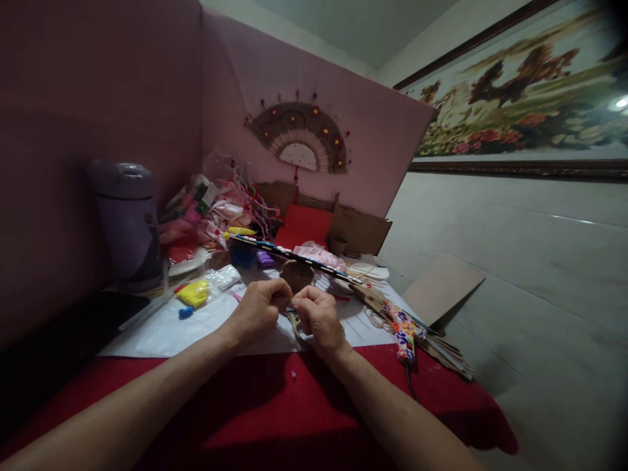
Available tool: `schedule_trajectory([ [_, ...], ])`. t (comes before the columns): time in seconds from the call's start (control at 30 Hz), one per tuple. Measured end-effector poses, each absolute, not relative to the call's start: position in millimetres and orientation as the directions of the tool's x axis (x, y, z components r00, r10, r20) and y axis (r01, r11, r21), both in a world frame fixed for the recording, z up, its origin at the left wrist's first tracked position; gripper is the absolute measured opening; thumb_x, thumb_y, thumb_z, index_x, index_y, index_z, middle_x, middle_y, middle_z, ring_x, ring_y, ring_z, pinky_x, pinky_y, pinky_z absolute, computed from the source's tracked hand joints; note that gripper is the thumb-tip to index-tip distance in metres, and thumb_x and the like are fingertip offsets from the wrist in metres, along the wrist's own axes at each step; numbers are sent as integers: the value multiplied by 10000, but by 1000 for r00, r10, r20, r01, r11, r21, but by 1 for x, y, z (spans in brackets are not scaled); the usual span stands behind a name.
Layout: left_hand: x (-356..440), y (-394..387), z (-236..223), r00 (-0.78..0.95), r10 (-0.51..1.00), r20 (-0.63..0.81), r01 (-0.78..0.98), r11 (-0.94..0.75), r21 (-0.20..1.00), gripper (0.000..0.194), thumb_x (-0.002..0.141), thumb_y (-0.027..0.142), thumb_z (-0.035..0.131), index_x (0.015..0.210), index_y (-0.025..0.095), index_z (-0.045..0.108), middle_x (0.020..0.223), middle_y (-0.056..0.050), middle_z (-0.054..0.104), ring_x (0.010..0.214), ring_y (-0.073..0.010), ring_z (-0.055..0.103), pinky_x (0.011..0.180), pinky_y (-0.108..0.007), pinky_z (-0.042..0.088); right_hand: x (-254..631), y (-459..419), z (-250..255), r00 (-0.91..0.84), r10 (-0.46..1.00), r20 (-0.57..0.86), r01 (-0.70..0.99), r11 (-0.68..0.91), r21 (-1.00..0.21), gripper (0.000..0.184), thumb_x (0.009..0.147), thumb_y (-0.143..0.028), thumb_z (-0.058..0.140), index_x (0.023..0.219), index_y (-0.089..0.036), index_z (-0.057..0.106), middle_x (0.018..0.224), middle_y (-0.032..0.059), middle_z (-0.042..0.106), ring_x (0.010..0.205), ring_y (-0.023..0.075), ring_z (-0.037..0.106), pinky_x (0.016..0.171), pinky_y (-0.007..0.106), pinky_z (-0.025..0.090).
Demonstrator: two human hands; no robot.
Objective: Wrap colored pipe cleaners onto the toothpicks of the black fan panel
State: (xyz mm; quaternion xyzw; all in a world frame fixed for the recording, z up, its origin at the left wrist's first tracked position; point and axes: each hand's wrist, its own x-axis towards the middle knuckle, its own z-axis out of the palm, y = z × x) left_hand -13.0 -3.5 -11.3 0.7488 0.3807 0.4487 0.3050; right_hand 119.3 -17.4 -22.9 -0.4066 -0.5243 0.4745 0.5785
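Note:
My left hand [260, 307] and my right hand [318, 317] meet over the white sheet [161, 327], fingertips pinched close together. Whatever sits between the fingers is too small or hidden to make out. Just beyond them a long, thin piece with a dark, white-dotted edge [294, 256] slants down to the right; I cannot tell if either hand touches it. Under it shows a ball of brown twine [297, 275]. Partly covered by my right hand, a pair of scissors [296, 325] lies on the sheet.
A purple thermos [127, 226] stands left, near a bag of yellow clay [193, 294]. A flower-patterned glue gun [405, 330] lies right, beside cardboard strips [449, 356]. A decorated fan [299, 137] hangs on the pink board [377, 137]; craft materials [228, 203] are heaped behind.

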Motion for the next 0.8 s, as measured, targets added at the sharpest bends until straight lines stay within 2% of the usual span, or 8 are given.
schedule_trajectory([
  [0.1,-13,-2,-10,316,862,396,179,-464,868,67,695,209,539,664,162,575,565,31,526,498,-106,490,426,-199,412,119,-18,-22,14,977,214,-175,213,-961,128,620,-226,577,550,-180,479,361,-110,336,311,34,207,317,180,159],
  [0.2,-11,-2,-8,302,893,335,79,-374,924,153,683,294,581,708,144,577,588,25,520,488,-111,486,381,-221,438,119,-18,-21,9,980,200,-218,197,-956,143,630,-241,585,564,-179,475,361,-115,325,311,29,192,307,171,147],
  [0.47,-12,-3,-6,303,917,259,-56,-254,965,266,659,355,647,754,111,598,598,15,551,491,-109,509,382,-228,464,120,-18,-20,-14,980,199,-234,191,-953,167,646,-285,597,590,-175,485,363,-112,348,303,26,206,303,168,143],
  [0.63,-12,-2,-8,311,917,248,-97,-229,969,297,626,367,690,748,110,603,614,5,574,479,-111,528,388,-231,466,120,-17,-20,-20,981,194,-242,184,-953,175,653,-291,605,602,-175,483,366,-114,342,305,25,200,305,169,130],
  [0.8,-13,-2,-7,320,921,224,-84,-208,975,278,657,382,666,715,119,595,577,16,548,491,-103,507,389,-214,462,121,-16,-20,-30,977,210,-214,199,-956,179,660,-298,606,611,-175,486,368,-111,346,304,27,201,305,172,131],
])
